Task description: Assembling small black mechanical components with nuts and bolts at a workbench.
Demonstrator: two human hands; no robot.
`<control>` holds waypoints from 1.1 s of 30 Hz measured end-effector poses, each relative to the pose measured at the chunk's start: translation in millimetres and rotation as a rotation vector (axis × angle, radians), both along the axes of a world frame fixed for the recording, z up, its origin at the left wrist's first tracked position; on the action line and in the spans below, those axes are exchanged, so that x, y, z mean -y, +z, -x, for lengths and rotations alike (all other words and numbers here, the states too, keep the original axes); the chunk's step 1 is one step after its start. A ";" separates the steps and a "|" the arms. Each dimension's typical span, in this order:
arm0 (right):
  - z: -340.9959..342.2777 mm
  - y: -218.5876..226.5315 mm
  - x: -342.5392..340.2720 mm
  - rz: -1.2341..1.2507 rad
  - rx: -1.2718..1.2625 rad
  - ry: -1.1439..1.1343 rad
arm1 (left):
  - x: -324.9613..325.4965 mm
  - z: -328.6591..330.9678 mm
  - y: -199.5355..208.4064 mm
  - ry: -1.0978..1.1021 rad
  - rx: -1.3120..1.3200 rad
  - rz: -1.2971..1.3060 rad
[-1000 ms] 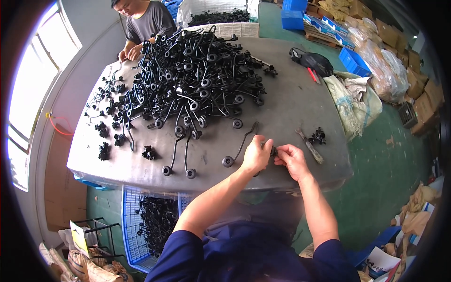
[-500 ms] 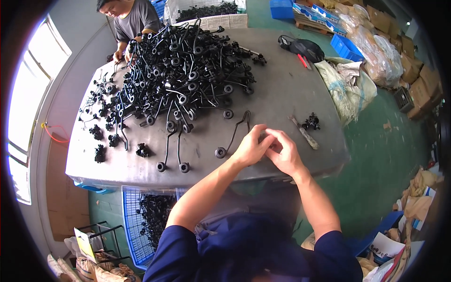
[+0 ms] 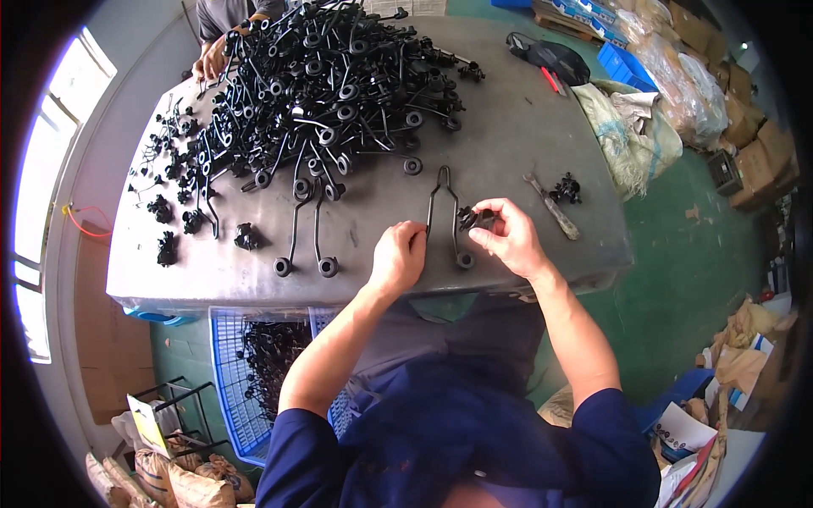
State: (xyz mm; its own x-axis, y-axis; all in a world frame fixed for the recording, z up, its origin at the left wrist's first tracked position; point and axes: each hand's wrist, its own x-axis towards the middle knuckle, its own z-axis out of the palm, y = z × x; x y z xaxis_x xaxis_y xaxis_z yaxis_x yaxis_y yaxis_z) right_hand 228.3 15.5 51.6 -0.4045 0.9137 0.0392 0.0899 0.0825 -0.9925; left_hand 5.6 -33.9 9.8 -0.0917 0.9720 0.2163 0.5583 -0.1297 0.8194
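Observation:
A bent black metal rod (image 3: 445, 178) with rubber rings at its ends lies in front of me, its narrow bend pointing away. My left hand (image 3: 398, 256) is closed over the end of its left leg and hides the ring there. Beside the right leg, my right hand (image 3: 512, 240) pinches a small black clustered part (image 3: 472, 219) between thumb and fingers. The right leg's ring (image 3: 465, 260) rests on the table below that hand. Another bent rod (image 3: 294, 224) lies to the left, both of its rings toward me.
A large heap of black rods (image 3: 339, 93) covers the table's far left. Small black clusters (image 3: 246, 237) sit nearer, with another (image 3: 566, 188) at right beside a worn-handled tool (image 3: 550, 207). A black bag (image 3: 555, 63) lies beyond. Another person's hand (image 3: 212, 61) works at the far left.
My hands, together before, are now apart: the left has moved left onto the rod, and the right holds the small black part. The rod has turned upright in view. My view has tilted down.

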 end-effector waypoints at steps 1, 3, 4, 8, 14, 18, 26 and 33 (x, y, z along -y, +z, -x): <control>0.4 1.6 0.0 0.051 -0.041 0.037 | 3.2 -3.7 1.6 -0.007 0.004 0.020; 0.3 6.8 1.9 0.067 -0.043 0.058 | 8.9 -8.1 14.6 -0.018 0.033 0.070; 0.6 7.4 2.6 0.084 -0.053 0.074 | 11.4 -9.3 25.7 -0.078 0.057 0.109; 8.4 7.1 4.5 0.034 -0.104 0.111 | 1.6 -10.6 50.8 -0.147 0.403 0.151; 25.7 35.5 7.2 -0.280 0.364 0.071 | -21.6 -9.7 55.0 -0.249 0.585 0.248; 31.3 31.2 -6.4 -0.344 0.363 0.085 | -35.3 -8.8 47.9 -0.175 0.544 0.226; 42.9 28.0 -19.8 -0.467 0.641 0.188 | -46.6 -0.3 23.0 -0.052 0.417 0.404; 44.0 19.5 -19.7 -0.601 0.633 0.137 | -47.3 -9.9 11.8 -0.014 0.539 0.498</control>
State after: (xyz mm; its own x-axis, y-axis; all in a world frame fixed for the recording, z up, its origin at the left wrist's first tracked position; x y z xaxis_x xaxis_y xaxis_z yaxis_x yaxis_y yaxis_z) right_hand 184.3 35.2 71.1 -0.6177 0.7523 0.2288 0.5588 0.6247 -0.5454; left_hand 15.5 13.3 21.6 -0.0474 0.9451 -0.3232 0.0623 0.3258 0.9434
